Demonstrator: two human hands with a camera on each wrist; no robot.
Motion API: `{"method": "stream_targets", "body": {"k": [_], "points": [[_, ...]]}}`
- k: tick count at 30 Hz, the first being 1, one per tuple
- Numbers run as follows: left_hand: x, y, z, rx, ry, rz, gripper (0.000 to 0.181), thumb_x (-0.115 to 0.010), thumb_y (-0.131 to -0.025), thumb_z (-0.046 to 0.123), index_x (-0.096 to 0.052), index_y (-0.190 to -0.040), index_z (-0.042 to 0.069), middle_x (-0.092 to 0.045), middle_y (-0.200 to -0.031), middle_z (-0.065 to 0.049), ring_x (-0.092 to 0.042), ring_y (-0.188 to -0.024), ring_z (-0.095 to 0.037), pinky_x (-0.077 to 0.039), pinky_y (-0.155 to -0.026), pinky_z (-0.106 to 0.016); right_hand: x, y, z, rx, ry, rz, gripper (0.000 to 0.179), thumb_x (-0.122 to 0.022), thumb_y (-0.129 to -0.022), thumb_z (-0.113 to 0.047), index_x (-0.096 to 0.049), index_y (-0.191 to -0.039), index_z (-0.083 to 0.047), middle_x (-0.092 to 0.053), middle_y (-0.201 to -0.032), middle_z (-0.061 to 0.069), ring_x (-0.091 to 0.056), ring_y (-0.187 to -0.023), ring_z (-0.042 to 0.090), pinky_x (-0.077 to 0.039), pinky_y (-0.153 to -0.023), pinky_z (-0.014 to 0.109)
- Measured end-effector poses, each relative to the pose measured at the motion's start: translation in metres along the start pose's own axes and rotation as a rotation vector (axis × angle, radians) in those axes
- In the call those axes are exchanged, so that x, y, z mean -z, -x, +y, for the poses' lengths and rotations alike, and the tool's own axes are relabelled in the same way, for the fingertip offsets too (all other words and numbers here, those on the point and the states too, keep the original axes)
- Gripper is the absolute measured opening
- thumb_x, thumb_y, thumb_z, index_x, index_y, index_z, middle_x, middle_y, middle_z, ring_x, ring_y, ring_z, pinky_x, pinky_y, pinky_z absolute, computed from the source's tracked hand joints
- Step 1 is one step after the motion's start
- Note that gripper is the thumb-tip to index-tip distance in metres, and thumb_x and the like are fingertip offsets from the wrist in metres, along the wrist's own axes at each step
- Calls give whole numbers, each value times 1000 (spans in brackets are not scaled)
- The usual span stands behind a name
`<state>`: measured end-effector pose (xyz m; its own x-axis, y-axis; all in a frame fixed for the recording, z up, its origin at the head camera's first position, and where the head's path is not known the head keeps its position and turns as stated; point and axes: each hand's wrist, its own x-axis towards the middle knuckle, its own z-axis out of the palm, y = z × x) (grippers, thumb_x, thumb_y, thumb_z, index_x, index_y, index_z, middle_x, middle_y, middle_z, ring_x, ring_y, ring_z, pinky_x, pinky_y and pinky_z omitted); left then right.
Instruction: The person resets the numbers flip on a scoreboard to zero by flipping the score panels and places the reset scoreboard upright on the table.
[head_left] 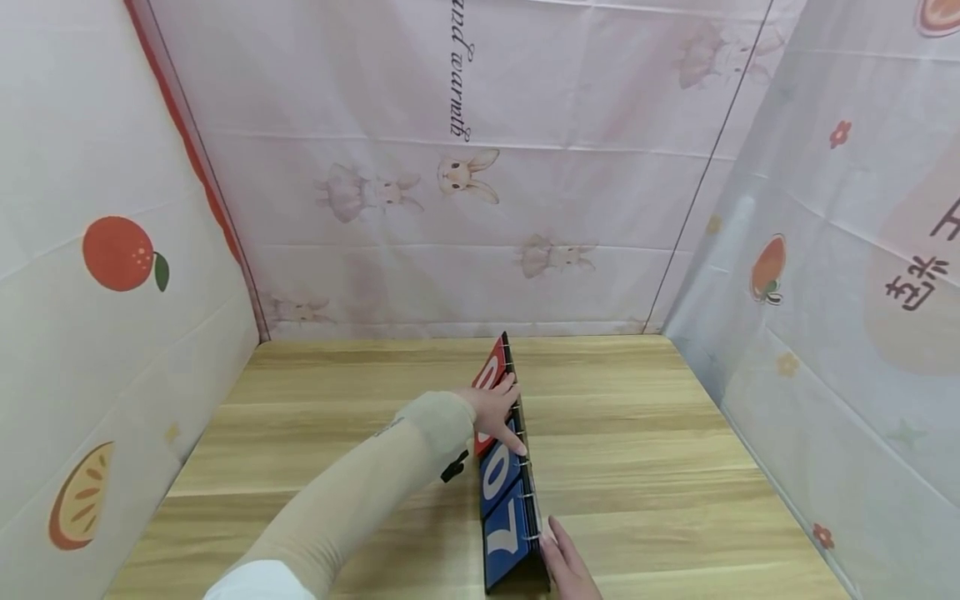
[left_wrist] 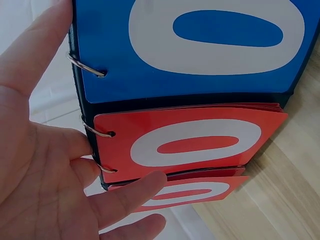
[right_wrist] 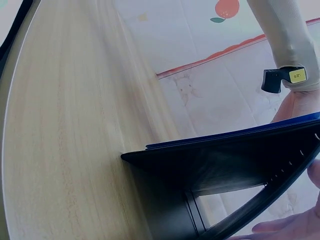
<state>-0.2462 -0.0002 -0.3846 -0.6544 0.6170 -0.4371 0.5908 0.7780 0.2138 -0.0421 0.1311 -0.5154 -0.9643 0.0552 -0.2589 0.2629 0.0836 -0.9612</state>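
A flip scoreboard (head_left: 504, 492) stands like a tent on the table, its long top ridge running away from me. Red cards (left_wrist: 190, 145) with white zeros hang at its far half, blue cards (left_wrist: 110, 50) at its near half, all on metal rings. My left hand (head_left: 495, 408) touches the ridge around the middle, fingers spread; two of them reach over the red cards in the left wrist view. At the near end, my right hand (head_left: 570, 562) touches the back side with its fingers. The right wrist view shows the hollow black underside (right_wrist: 200, 165), with fingers (right_wrist: 277, 225) beside it.
The wood-grain table (head_left: 637, 467) extends on both sides of the scoreboard. Printed cloth walls (head_left: 585, 192) enclose it at the back, left and right. A black strap with a yellow label (right_wrist: 298, 75) sits on the left wrist.
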Motion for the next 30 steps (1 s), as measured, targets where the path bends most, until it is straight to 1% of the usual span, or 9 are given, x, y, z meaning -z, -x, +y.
{"method": "stream_targets", "body": {"k": [3,6,10,13,16,21,26,28,30], "points": [[1,1,1,-1,-9,-2,107,-58,-74,70,-7,-151,17,5,-156,-5,-14,-140,-21,-27,-106,-40,-2,0,0,3,-6,12,72,-38,-100,-37,-12,-140,16,-21,-135,45,-28,-124,55,-25,-99,62],[1,1,1,-2,-7,-7,107,-58,-75,69,-6,-152,17,6,-156,-5,-13,-140,-20,-28,-106,-40,-4,1,1,0,-28,18,73,-34,-100,-41,-11,-141,15,-19,-137,44,-24,-125,55,-24,-99,63],[2,1,1,-3,8,-8,107,-58,-74,69,-6,-152,17,6,-156,-4,-13,-140,-21,-28,-106,-40,-8,2,2,-18,-55,20,77,-30,-99,-47,-7,-142,13,-8,-139,43,-10,-126,59,-19,-96,69],[1,1,1,3,11,-7,108,-58,-73,70,-6,-152,18,6,-156,-3,-13,-140,-20,-28,-106,-41,-9,3,2,-33,-57,44,78,-33,-98,-47,-8,-143,12,-7,-140,43,-6,-126,60,-16,-95,71],[0,1,1,9,12,-11,108,-58,-73,70,-5,-152,19,7,-156,-2,-15,-140,-19,-30,-105,-40,-9,3,2,-32,-55,57,77,-35,-98,-45,-9,-142,12,-10,-139,43,-9,-126,60,-16,-96,69],[-1,1,1,7,24,-11,108,-59,-73,70,-6,-152,19,7,-156,-2,-15,-140,-20,-29,-105,-41,-8,3,1,-23,-51,40,76,-35,-99,-42,-8,-142,14,-11,-139,44,-12,-126,59,-17,-98,67],[-1,1,0,4,18,-4,107,-58,-73,70,-6,-152,19,7,-156,-3,-18,-139,-21,-32,-104,-40,-5,1,0,38,-58,29,72,-38,-100,-35,-7,-140,17,-11,-139,44,-13,-128,56,-16,-101,63],[-1,1,0,8,17,-4,107,-58,-73,70,-6,-152,19,7,-156,-3,-19,-139,-20,-33,-103,-40,-4,0,-2,48,-31,45,72,-39,-100,-33,-7,-140,18,-13,-139,45,-16,-127,56,-18,-101,62],[-1,0,0,6,18,-5,107,-58,-73,70,-5,-152,19,7,-156,-3,-19,-139,-20,-33,-103,-40,-2,0,-3,47,15,88,72,-41,-99,-32,-9,-139,18,-17,-136,46,-22,-125,57,-23,-100,61]]}}
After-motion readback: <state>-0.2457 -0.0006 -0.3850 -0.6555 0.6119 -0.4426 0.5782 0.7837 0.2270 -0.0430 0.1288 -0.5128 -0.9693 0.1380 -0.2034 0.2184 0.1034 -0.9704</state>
